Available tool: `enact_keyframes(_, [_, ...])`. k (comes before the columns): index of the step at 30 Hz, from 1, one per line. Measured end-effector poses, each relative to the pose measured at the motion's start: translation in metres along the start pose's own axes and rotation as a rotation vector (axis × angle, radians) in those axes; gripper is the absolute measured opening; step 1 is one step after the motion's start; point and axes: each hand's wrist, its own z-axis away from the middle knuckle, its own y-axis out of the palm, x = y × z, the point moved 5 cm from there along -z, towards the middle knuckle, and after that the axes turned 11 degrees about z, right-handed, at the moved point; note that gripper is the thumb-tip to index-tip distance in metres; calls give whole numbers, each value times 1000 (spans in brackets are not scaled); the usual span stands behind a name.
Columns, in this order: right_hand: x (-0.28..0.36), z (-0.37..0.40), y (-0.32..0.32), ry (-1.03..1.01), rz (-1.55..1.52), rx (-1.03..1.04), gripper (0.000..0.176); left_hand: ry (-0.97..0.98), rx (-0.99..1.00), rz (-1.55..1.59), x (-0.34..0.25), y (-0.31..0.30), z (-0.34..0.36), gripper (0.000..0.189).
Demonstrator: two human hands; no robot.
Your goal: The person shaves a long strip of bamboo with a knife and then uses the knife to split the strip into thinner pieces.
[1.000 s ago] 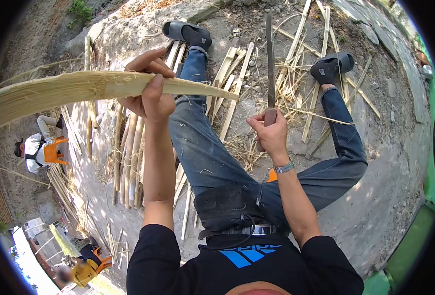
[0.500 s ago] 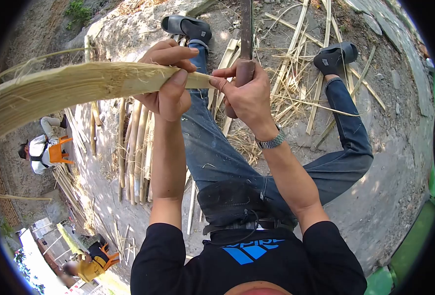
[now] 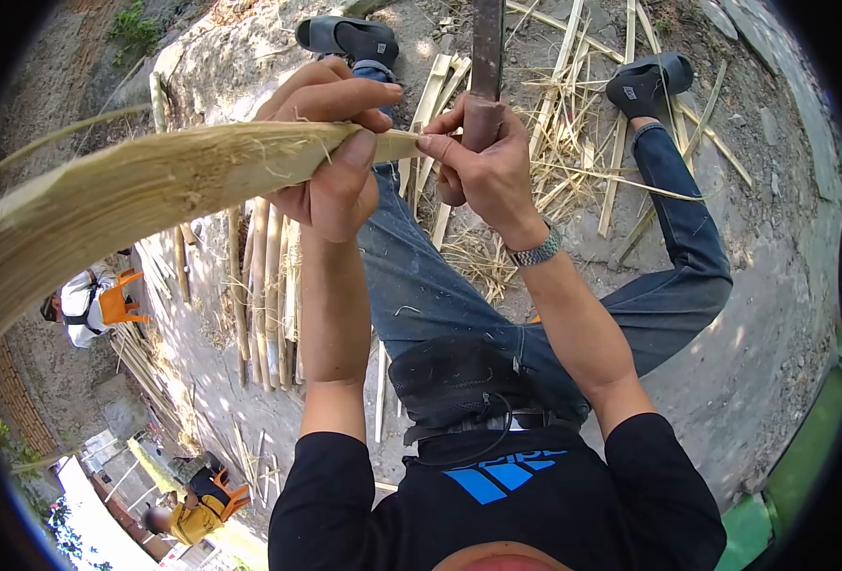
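Observation:
A long, pale bamboo strip (image 3: 145,186) curves in from the left edge, broad there and narrowing toward the middle. My left hand (image 3: 331,176) pinches it between thumb and fingers near its narrow end. The fingers of my right hand (image 3: 497,186) are wrapped round the brown handle of a knife (image 3: 487,57), whose dark blade points away from me. My right thumb also presses on the tip of the bamboo strip, beside the handle. Loose fibres hang from the strip's edge.
Split bamboo slats and shavings (image 3: 564,143) litter the ground between my feet. Bamboo poles (image 3: 267,295) lie to my left. Further left, one person (image 3: 83,309) sits on an orange chair, and another person (image 3: 197,514) is at lower left.
The strip's broad end has swung lower and closer on the left. Both hands have shifted slightly right in view, with their holds kept. The whole view has moved a little.

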Motion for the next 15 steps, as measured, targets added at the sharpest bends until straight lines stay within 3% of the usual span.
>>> enact_keyframes(2, [-16,-1,-2,103,-202,25,29,-4,-1,13,0,1,0,37])
enact_keyframes(5, [-61,-5,-25,124,-121,-63,29,-1,-18,9,0,-7,2,37])
enact_keyframes(7, [-98,-1,-55,167,276,-209,30,8,-37,-7,0,-13,5,37])
enact_keyframes(8, [-117,2,-67,188,312,-228,33,11,-100,52,1,-18,6,35])
enact_keyframes(13, [-104,26,-53,261,194,-209,39,-4,-154,105,-1,-32,14,35])
enact_keyframes(15, [-89,24,-31,229,-25,-123,39,-14,-141,110,-1,-32,13,36])
